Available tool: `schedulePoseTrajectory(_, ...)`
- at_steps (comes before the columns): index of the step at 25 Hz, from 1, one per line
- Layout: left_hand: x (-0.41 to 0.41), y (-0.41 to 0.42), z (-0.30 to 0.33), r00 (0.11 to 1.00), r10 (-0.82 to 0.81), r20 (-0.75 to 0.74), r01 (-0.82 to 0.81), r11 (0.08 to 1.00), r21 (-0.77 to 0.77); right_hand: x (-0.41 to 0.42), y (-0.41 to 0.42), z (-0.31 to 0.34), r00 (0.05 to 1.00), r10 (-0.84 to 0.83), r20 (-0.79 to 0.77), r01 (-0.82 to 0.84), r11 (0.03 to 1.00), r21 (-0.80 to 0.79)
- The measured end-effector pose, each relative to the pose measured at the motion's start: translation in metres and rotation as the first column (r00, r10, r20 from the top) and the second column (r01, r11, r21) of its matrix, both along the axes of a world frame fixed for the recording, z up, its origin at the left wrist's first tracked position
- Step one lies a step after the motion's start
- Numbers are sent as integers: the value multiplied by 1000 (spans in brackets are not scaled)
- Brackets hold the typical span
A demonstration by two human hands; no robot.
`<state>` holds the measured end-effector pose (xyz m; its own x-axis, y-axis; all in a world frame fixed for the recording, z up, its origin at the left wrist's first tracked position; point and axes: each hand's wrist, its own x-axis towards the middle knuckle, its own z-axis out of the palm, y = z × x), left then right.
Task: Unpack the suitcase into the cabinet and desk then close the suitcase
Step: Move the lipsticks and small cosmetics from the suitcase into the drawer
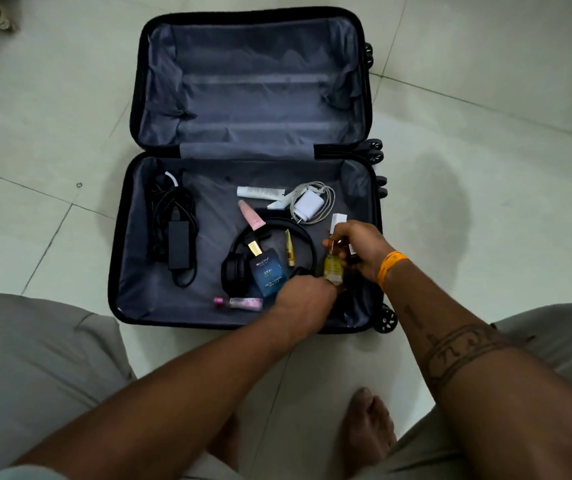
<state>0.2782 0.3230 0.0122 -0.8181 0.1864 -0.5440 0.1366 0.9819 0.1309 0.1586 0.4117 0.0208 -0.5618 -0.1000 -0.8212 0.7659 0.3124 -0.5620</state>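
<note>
Pale glossy floor tiles with thin dark grout lines, softly lit.

The black hard-shell suitcase lay fully open on the floor, grey lining showing, its far half bare. In the near half, a black power adapter with coiled cable sat at the left. A white tube and a white charger with its cord lay at the far right, a pink tube just nearer. Black headphones ringed a blue perfume bottle and a small yellow tube. A pink-capped vial lay by the near edge. A yellow bottle stood tilted at the right.
</note>
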Motion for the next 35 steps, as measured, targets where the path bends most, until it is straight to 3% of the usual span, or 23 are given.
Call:
schedulePoseTrajectory(8,14,-9,1,995,99,32,-93,983,-160,-6,1,-2,998,54,-44,-56,997,-45)
schedulePoseTrajectory(13,19,-29,-11,969,247,17,-243,963,-119,-6,-2,-2,990,119,-70,-122,992,-37)
schedulePoseTrajectory(23,7,-32,-36,962,273,-6,-273,962,-7,-9,16,-10,986,125,-107,-122,992,32)
schedulePoseTrajectory(27,10,-38,-44,994,111,17,-110,993,-46,-7,-2,-21,978,142,-152,-134,989,61)
schedulePoseTrajectory(29,14,-35,-49,993,115,23,-114,992,-54,-5,-8,-25,972,168,-163,-159,985,64)
schedulePoseTrajectory(32,12,-37,-50,976,217,3,-217,975,46,-4,-4,-27,972,155,-178,-139,985,99)
schedulePoseTrajectory(35,5,-43,-39,886,465,-6,-439,842,314,-4,-1,-25,978,92,-186,-75,993,96)
